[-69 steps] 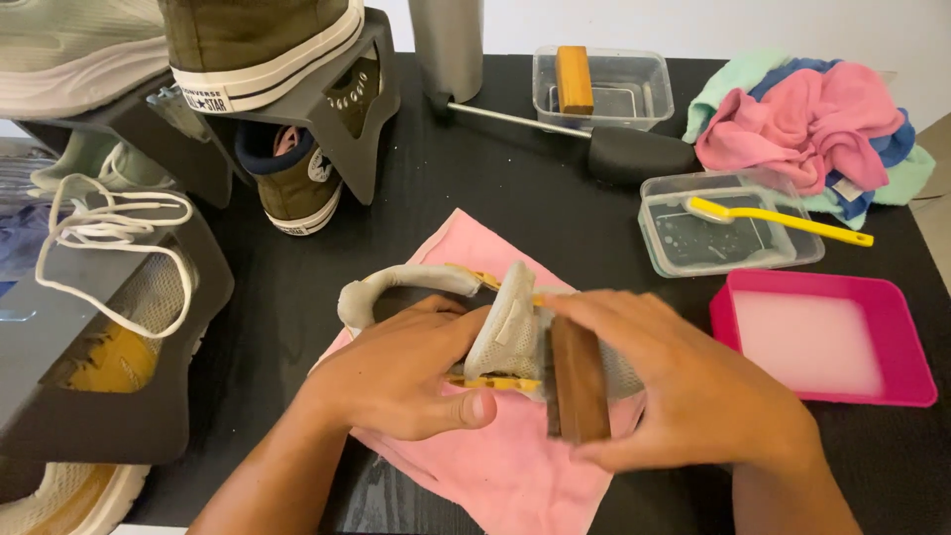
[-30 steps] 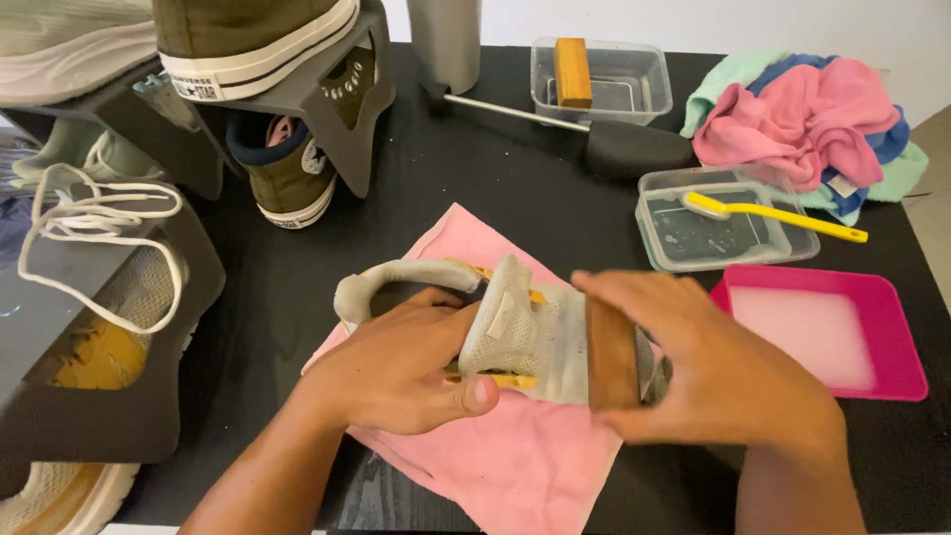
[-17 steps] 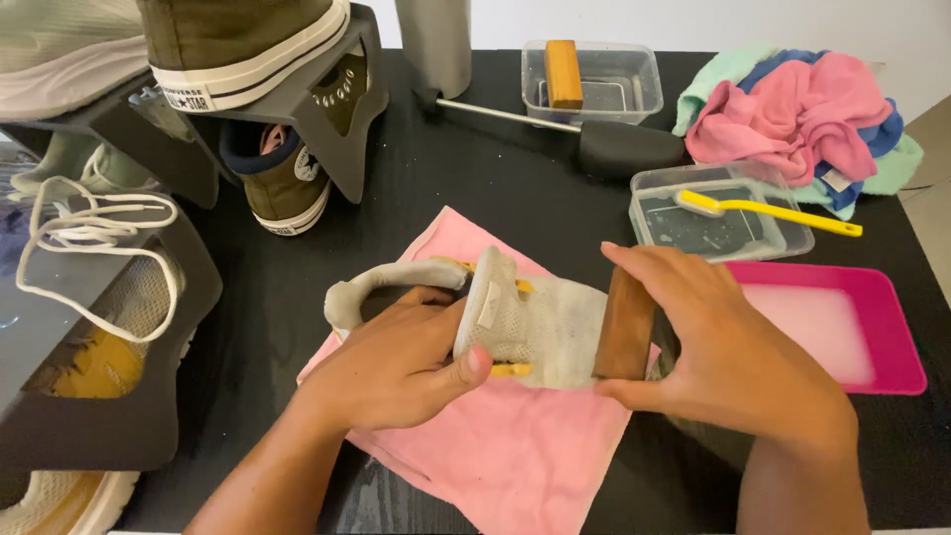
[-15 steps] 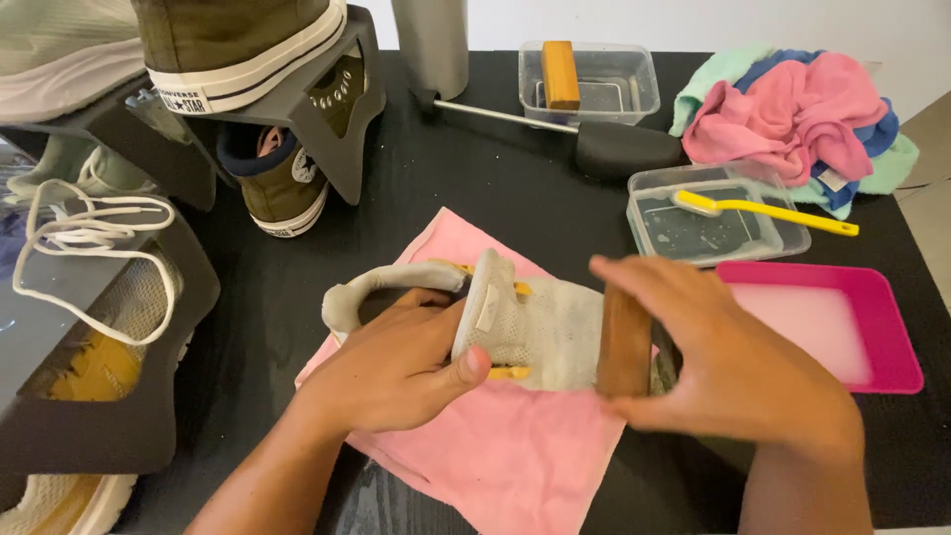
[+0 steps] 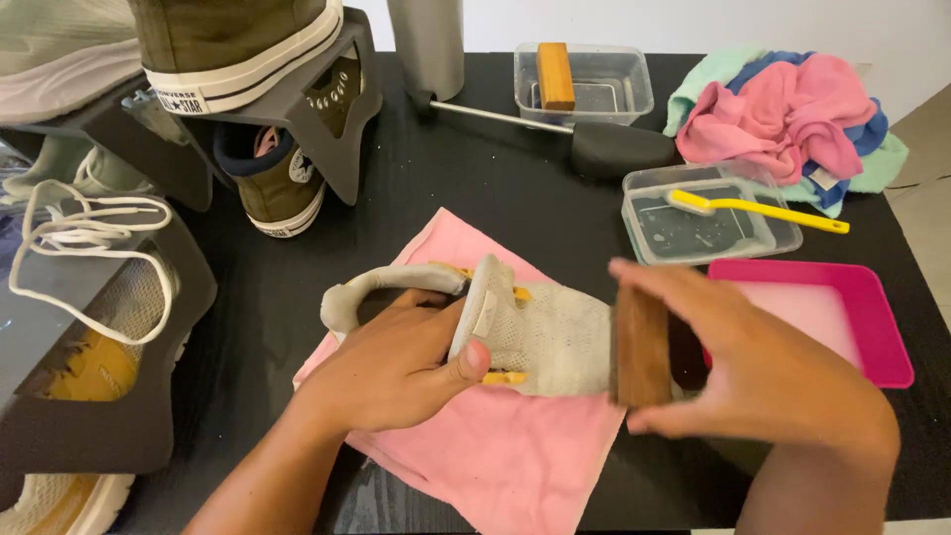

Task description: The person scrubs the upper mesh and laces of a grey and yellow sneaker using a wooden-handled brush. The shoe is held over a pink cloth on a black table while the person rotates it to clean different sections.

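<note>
Half the wooden brush (image 5: 642,345) behind the right hand (image 5: 763,372).

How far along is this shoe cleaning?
Midway, it seems. Laces are already out, lying at the left. The left hand steadies the pale shoe on the pink cloth while the right hand holds a wooden brush at its toe. The cloth pile lies unused.

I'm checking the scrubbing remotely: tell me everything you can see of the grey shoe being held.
The grey shoe looks like pale mesh fabric, laceless, with yellow parts at its opening and a padded heel collar. It lies on its side over the pink cloth. The left hand grips its middle; the right hand presses a wooden brush against its toe.
</note>
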